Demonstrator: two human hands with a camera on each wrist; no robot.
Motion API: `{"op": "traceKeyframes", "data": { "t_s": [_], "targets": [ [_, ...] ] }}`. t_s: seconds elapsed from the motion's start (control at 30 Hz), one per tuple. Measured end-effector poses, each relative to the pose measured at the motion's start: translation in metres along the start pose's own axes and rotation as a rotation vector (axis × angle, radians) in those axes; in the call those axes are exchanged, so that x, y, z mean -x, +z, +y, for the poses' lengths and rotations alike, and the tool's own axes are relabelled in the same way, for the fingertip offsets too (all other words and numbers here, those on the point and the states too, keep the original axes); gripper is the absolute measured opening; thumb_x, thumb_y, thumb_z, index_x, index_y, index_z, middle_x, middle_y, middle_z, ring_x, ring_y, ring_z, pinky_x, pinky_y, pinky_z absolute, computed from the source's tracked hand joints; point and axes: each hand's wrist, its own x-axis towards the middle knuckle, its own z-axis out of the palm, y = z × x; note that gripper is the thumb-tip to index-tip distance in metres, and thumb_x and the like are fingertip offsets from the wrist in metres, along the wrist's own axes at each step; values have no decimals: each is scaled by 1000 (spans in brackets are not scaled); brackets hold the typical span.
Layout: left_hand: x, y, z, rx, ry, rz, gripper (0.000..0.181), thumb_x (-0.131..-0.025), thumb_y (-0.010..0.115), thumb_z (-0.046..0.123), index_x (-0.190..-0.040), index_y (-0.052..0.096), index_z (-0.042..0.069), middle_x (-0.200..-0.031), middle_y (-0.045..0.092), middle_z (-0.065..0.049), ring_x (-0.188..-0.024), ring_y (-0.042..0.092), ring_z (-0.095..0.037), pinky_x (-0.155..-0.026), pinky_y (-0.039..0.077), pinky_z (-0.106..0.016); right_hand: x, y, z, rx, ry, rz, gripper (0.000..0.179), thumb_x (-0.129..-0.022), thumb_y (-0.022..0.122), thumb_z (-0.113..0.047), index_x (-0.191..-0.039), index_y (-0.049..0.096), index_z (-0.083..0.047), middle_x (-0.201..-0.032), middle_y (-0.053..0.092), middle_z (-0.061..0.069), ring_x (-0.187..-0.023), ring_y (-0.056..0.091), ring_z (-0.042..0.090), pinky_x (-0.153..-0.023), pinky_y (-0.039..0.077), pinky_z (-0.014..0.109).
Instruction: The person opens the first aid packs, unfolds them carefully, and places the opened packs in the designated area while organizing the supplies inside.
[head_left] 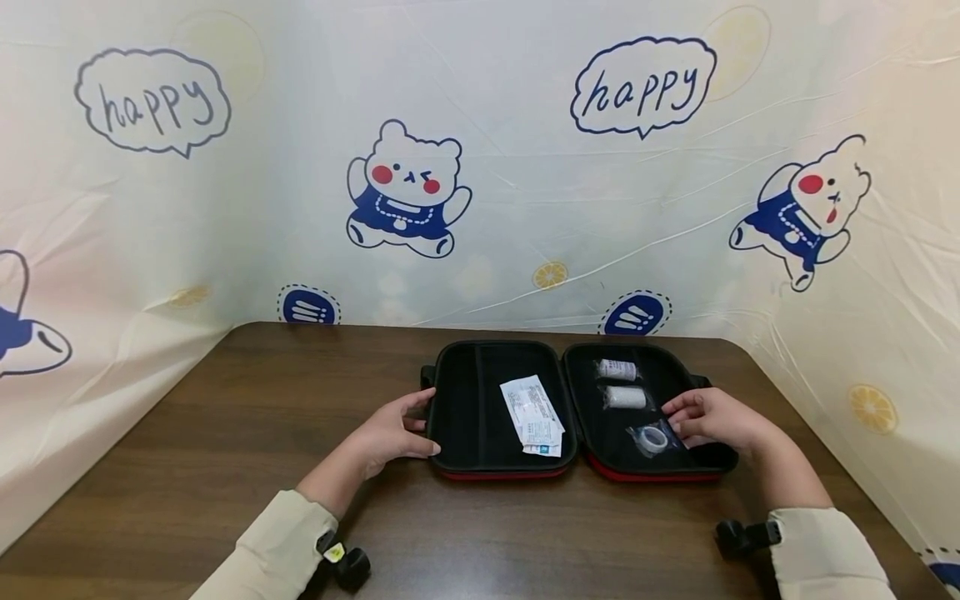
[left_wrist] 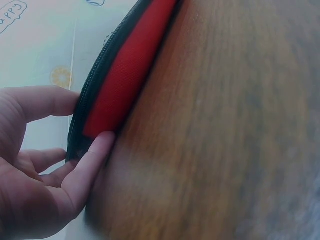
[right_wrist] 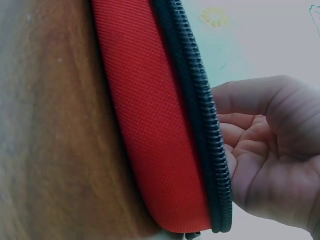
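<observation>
An open zip case, black inside with a red outer shell, lies spread on the table. My left hand grips its left edge, with the thumb low against the red side and a finger at the zipper rim. Flat white printed packets lie in the left half. My right hand reaches into the right half, fingertips beside a dark inner flap; I cannot tell whether they pinch anything. To their left sit two white rolls in clear wrap, one lower roll and one upper roll, and a bagged roll of tape.
The brown wooden table extends on both sides of the case and in front of it. Behind it hangs a pale printed curtain with bears and speech bubbles. Black wrist cameras sit below the sleeves.
</observation>
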Motion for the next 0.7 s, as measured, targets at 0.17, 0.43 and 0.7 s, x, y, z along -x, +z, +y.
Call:
{"op": "traceKeyframes", "data": {
  "t_s": [0.17, 0.43, 0.7],
  "targets": [
    [0, 1, 1, 9, -9, 4, 88, -75, 75, -11, -151, 33, 5, -147, 34, -25, -119, 44, -38, -79, 58, -38, 3, -4, -1, 33, 5, -19, 36, -89, 63, 4, -120, 52, 18, -99, 66, 15, -84, 63, 23, -75, 59, 40],
    [3, 0, 5, -4, -16, 26, 85, -76, 76, -8, -149, 34, 3, -146, 36, -25, -118, 46, -39, -79, 58, -41, 10, -10, -6, 57, -37, 36, 38, -89, 64, 2, -120, 50, 20, -97, 66, 16, -85, 64, 25, -72, 59, 39],
    [4, -3, 8, -44, -1, 65, 72, -81, 75, -2, -145, 41, 2, -137, 44, -26, -116, 50, -38, -78, 58, -41, 16, -14, -6, 127, -70, 107, 39, -90, 68, -6, -118, 53, 18, -94, 66, 13, -83, 64, 25, -69, 59, 37]
  ]
}}
